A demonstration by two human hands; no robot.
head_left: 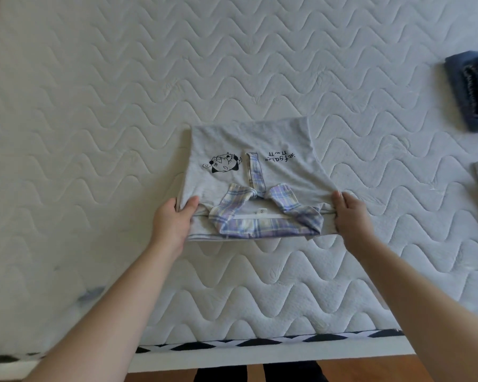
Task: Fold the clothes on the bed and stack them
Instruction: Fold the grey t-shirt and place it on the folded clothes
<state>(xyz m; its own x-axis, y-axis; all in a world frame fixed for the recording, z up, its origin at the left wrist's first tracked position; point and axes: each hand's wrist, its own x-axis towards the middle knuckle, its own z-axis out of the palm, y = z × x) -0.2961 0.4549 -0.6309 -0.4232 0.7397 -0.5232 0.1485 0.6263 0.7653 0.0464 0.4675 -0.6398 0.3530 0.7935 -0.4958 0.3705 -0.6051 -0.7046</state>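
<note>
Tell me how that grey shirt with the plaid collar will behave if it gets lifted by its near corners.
The grey shirt is thin knit lying flat on the mattress, so it will probably sag and droop. Its folded layers look loose and may slide open. The left hand and right hand pinch its near edge easily, suggesting it is light.

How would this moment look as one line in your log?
fold shirt | left hand grips grey shirt | right hand grips opposite side | folded dark clothes lie far right
</note>
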